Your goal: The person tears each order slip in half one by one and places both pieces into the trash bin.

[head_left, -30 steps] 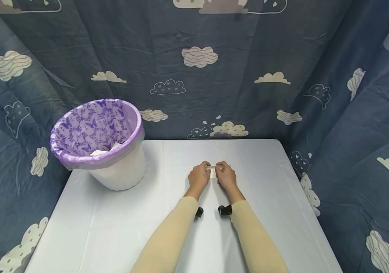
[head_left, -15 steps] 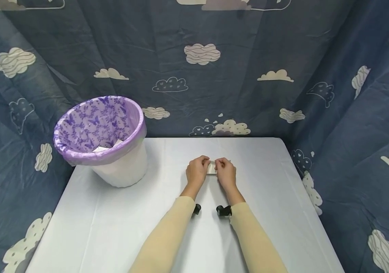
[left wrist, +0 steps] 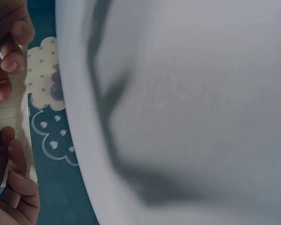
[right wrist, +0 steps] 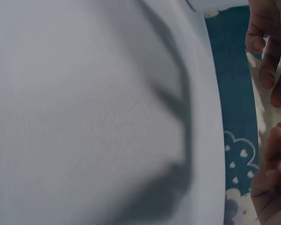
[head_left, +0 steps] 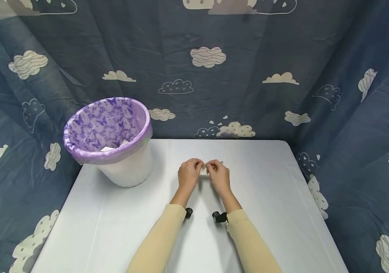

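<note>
In the head view my left hand [head_left: 189,175] and right hand [head_left: 219,175] are close together above the white table, thumbs and fingertips almost meeting. Between them they pinch a small piece of cream paper [head_left: 204,171], mostly covered by the fingers. Faint ruled lines cross this paper [left wrist: 19,112] in the left wrist view, where curled fingers of both hands come in at the left edge. The right wrist view has the paper [right wrist: 268,110] at its right edge, with fingers above and below it.
A white bin [head_left: 126,170] lined with a purple butterfly-patterned bag [head_left: 107,121] stands at the table's back left. White scraps [head_left: 107,148] lie in it. The white table [head_left: 266,197] ends at a dark blue cloud-print curtain [head_left: 242,87] at the back and sides.
Both hands have shifted left over the table together with the paper. Their fingertips have drawn closer, and less of the paper shows between them. The head view has turned slightly.
</note>
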A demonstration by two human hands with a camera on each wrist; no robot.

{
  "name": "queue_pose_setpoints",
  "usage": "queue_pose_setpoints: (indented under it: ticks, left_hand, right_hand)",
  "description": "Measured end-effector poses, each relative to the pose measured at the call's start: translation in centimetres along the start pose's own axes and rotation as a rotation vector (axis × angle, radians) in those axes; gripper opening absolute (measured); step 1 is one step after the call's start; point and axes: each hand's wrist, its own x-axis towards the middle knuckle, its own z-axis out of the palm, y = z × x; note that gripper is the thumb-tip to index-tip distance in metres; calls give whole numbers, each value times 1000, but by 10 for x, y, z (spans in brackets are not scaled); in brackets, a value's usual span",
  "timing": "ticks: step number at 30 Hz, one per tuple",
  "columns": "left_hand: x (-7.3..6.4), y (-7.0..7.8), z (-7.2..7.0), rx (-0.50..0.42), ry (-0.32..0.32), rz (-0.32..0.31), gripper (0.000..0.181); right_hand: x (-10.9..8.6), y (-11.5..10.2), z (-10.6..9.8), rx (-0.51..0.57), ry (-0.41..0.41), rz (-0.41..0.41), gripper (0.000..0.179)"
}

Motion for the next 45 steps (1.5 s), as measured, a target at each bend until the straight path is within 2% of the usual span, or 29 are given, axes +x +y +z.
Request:
queue_pose_setpoints:
  ticks: [5,12,19,27,32,45]
  left_hand:
    - [-8,-1,-13,-29,31,18,10]
    - [-21,-2,-31,-146,62,14,7]
    - [-30,-2,-46,-174,84,8,9]
    - [-39,3,-51,-193,121,63,7]
    - [-44,7,-54,-224,155,88,7]
    - [-49,9,-58,-255,181,96,6]
  right_hand:
    - [-6,-9,1,15,-12,-27,15]
    - [-17,-24,1,59,-48,-50,16]
    - [-27,-36,1,95,-67,-42,14]
    - [-36,-46,-6,137,-62,-30,14]
    - [-42,-50,-9,179,-67,7,15]
    - [-50,-58,-8,315,-67,75,16]
